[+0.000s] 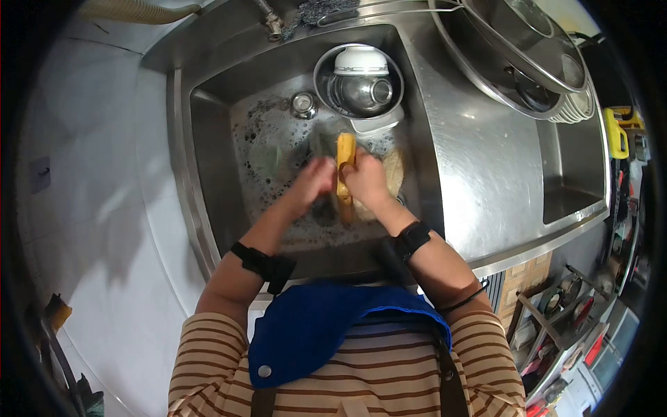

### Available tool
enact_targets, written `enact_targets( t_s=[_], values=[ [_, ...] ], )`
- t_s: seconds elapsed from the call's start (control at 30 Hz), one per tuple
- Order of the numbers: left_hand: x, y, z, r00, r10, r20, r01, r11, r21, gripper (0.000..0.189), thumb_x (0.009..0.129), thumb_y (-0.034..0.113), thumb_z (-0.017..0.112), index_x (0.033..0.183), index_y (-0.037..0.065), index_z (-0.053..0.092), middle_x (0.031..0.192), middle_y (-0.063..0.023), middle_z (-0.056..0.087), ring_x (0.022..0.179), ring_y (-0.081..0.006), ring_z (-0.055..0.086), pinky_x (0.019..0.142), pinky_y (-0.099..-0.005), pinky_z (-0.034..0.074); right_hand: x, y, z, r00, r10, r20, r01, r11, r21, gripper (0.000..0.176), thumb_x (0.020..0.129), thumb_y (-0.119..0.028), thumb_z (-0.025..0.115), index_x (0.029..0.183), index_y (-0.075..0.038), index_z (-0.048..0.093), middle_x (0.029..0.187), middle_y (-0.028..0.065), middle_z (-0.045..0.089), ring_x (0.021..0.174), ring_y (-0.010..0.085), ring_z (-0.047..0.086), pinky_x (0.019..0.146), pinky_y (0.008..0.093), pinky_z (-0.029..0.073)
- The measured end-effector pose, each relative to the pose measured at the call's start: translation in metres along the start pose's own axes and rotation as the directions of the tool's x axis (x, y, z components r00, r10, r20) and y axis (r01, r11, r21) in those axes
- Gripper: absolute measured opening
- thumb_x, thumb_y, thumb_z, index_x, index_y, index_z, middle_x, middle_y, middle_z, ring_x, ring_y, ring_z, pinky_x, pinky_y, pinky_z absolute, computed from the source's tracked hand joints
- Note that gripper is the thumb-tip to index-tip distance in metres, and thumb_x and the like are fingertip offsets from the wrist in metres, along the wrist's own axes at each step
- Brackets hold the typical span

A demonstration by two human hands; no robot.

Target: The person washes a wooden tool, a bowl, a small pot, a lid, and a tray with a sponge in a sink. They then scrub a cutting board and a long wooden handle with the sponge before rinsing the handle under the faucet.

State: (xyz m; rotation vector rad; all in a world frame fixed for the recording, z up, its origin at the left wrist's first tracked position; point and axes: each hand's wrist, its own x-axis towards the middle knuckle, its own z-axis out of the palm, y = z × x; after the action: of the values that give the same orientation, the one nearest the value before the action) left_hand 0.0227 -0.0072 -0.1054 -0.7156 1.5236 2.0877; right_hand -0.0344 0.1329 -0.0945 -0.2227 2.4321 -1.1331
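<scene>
Suds (256,154) dotted the sink (206,132) left of the steel bowl (318,82). On its near side, the right hand (368,183) gripped a yellow bar (346,149); whether the blurred left hand (314,183) gripped anything was unclear. Soapy wetness could have caused a slip; the shiny vessel (303,105) left of the bowl seemed to limit room.

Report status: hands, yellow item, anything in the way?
Right hand gripping long yellow item. Left hand beside it, blurred, contact unclear. Metal basin holding white bowl beyond, apparently clear of hands.

Kitchen with steel sink (212,160), stacked plates (575,110)
</scene>
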Motion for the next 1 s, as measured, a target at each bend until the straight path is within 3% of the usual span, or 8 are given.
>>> enact_targets(
  t_s=[0.1,0.33,0.4,0.53,0.6,0.7,0.8,1.0],
  values=[
    [-0.009,-0.054,-0.005,0.936,-0.225,0.271,0.137,0.942,0.307,0.039,0.088,0.036,0.049,0.115,0.008,0.044,0.095,-0.0024,0.054,0.088,-0.0125,0.053,0.074,-0.0246,0.043,0.017,0.012,0.011,0.999,0.032,0.035,-0.037,0.986,0.164,0.031,0.073,-0.016,0.057,0.097,0.003,0.055,0.085,0.0244,0.06,0.084,0.0384,0.058,0.075,0.0426,0.046],
    [0.013,-0.11,-0.054,0.94,-0.34,0.011,0.294,0.83,0.475,0.039,0.085,0.029,0.052,0.115,0.006,0.045,0.093,-0.004,0.055,0.086,-0.016,0.055,0.067,-0.0294,0.045,0.045,0.059,0.035,0.943,0.231,0.24,-0.236,0.972,-0.006,0.042,0.078,-0.026,0.058,0.107,0.003,0.053,0.098,0.0234,0.059,0.097,0.0338,0.055,0.084,0.0387,0.042],
    [0.027,-0.148,-0.088,0.972,0.229,0.043,-0.134,0.398,0.908,0.041,0.08,0.026,0.056,0.112,0.004,0.045,0.084,-0.0079,0.056,0.071,-0.0204,0.057,0.066,-0.0337,0.048,0.043,0.068,0.035,0.964,0.217,0.152,-0.225,0.974,0.039,0.047,0.078,-0.025,0.058,0.114,0.004,0.048,0.104,0.0245,0.056,0.102,0.0344,0.053,0.087,0.0375,0.041],
    [0.071,-0.096,-0.053,0.989,0.045,-0.139,0.112,0.381,0.918,0.034,0.077,0.023,0.056,0.105,0.005,0.049,0.085,-0.0117,0.058,0.074,-0.0253,0.059,0.068,-0.0389,0.048,0.051,0.068,0.03,0.952,0.251,0.176,-0.275,0.953,0.13,0.05,0.078,-0.023,0.056,0.12,0.001,0.045,0.107,0.0257,0.054,0.105,0.0358,0.051,0.088,0.037,0.04],
    [0.085,-0.047,-0.019,0.846,-0.45,-0.286,0.506,0.847,0.165,0.027,0.072,0.016,0.056,0.097,0.007,0.05,0.089,-0.0148,0.059,0.074,-0.0235,0.059,0.062,-0.0388,0.048,0.05,0.067,0.028,0.983,0.073,0.17,-0.105,0.976,0.189,0.044,0.078,-0.019,0.055,0.117,0.0,0.047,0.106,0.0255,0.055,0.103,0.0376,0.051,0.087,0.0376,0.041],
    [0.058,-0.016,-0.016,0.942,-0.336,0.011,0.3,0.825,-0.479,0.018,0.072,0.012,0.056,0.088,0.006,0.052,0.083,-0.0123,0.059,0.061,-0.0198,0.054,0.05,-0.0332,0.043,0.047,0.082,0.028,0.986,0.127,0.109,-0.164,0.864,0.477,0.038,0.078,-0.012,0.055,0.113,0.0,0.048,0.101,0.0227,0.057,0.097,0.0356,0.054,0.084,0.0367,0.042],
    [0.011,-0.004,-0.02,0.95,-0.297,0.098,0.311,0.876,-0.369,0.016,0.071,0.01,0.055,0.085,0.007,0.05,0.08,-0.0107,0.058,0.054,-0.0153,0.048,0.044,-0.0276,0.037,0.025,0.043,-0.009,0.964,0.143,0.224,-0.249,0.777,0.578,0.031,0.078,-0.007,0.055,0.107,0.0,0.051,0.097,0.0192,0.058,0.089,0.0318,0.057,0.078,0.0356,0.044],
    [-0.022,-0.002,-0.012,0.954,-0.221,0.202,0.286,0.872,-0.397,0.021,0.068,0.003,0.053,0.088,0.006,0.047,0.06,-0.0032,0.045,0.042,-0.0112,0.04,0.036,-0.0221,0.028,-0.016,0.016,0.009,0.881,-0.465,-0.089,0.472,0.875,0.102,0.026,0.066,-0.002,0.058,0.092,-0.008,0.061,0.086,0.0131,0.056,0.087,0.0318,0.052,0.078,0.0372,0.045]
  ],
)
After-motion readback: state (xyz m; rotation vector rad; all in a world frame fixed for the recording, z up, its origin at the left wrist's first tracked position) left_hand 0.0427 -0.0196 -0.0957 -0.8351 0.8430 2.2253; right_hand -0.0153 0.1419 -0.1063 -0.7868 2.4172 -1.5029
